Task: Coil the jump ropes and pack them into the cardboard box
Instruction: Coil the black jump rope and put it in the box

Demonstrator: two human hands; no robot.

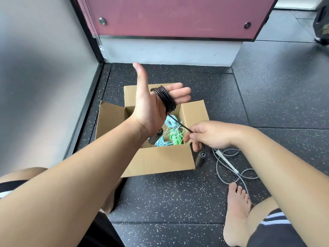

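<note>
Over the floor (178,202), the left hand (151,111) held straight fingers (179,94) as a spool while the right hand (211,134) pinched the black rope (164,98) tight.

Parts slipping out of sight around the cardboard box (160,161)

The left forearm is covering the box's left inside and part of one black handle (156,137), while the near flap is hiding part of the other handle (201,158) below the right hand (210,134). The black rope (164,98) is passing behind the left hand (151,111). The grey rope (229,164) is disappearing behind a foot (236,211), and the frame edge is cutting off a black bag (322,20).
</note>
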